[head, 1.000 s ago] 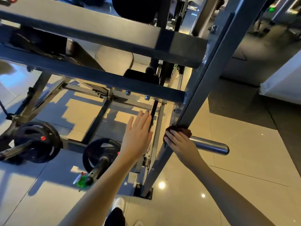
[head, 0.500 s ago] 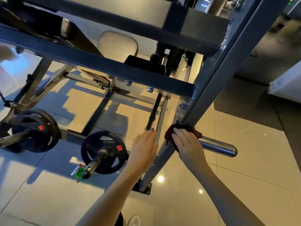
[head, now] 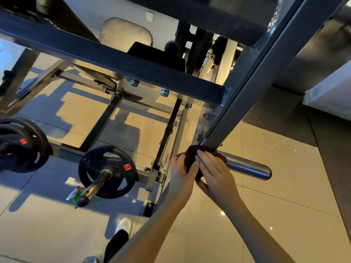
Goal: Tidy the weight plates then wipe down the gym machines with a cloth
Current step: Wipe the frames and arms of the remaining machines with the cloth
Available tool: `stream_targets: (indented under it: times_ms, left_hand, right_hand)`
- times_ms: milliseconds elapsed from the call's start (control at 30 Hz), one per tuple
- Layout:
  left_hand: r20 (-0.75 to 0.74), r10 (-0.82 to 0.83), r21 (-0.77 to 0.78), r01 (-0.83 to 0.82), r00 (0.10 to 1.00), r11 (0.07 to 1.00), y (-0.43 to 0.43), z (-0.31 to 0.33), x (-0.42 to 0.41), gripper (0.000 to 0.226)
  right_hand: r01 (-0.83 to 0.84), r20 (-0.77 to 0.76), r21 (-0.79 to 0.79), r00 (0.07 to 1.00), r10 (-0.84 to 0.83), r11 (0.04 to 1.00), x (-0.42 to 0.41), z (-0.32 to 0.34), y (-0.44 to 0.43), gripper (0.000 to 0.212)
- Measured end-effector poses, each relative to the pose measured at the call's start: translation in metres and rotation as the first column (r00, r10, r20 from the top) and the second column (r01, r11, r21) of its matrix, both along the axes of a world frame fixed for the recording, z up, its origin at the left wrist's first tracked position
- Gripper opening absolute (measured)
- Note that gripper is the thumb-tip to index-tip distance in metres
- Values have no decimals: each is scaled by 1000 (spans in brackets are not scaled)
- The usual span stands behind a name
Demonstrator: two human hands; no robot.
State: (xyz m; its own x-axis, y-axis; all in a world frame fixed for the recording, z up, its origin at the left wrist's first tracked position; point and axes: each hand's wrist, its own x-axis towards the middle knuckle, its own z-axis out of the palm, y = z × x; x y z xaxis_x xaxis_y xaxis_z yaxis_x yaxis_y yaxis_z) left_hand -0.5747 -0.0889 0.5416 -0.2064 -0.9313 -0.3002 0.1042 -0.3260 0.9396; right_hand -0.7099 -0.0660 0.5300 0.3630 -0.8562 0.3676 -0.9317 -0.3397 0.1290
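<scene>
A dark maroon cloth (head: 191,155) is bunched against the slanted grey frame post (head: 252,88) of the gym machine, just where a bare chrome peg (head: 248,168) sticks out to the right. My right hand (head: 214,171) lies over the cloth with its fingers on it. My left hand (head: 182,169) has come in from the left and its fingers curl round the cloth's left side. A black 10 kg weight plate (head: 108,171) sits on a storage peg at the lower left; more black plates (head: 22,145) hang on a peg at the far left.
Dark steel crossbeams (head: 114,56) run overhead in front of me. A grey seat pad (head: 125,33) is beyond them. A green and white spray bottle (head: 76,194) lies on the glossy tiled floor under the plate's peg. My white shoe (head: 124,224) stands by the frame foot.
My left hand has moved right from the inner frame bar to the cloth and now grips it beside my right hand. The view has shifted closer and lower.
</scene>
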Motion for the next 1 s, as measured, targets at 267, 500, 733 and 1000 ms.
stream_targets:
  times_ms: [267,500,733,1000]
  left_hand:
    - [-4,152,30,-152,988,988,-2,-9,-11,29]
    - [-32,263,123,-257,964,958,-38,-6,-1,30]
    - [-74,233,163,-219,970,962,-38,-1,-16,10]
    - [-169,80,26,-76,982,997,-39,-17,-28,38]
  right_hand:
    - [-20,165,-90,986,35,996,-11,0,7,59]
    - [303,540,-25,806,-242,953,-12,22,-14,42]
    - [333,664,211,641,-384,919,4,9,-19,51]
    - [395,710,82,621,-332,915,18,12,-22,30]
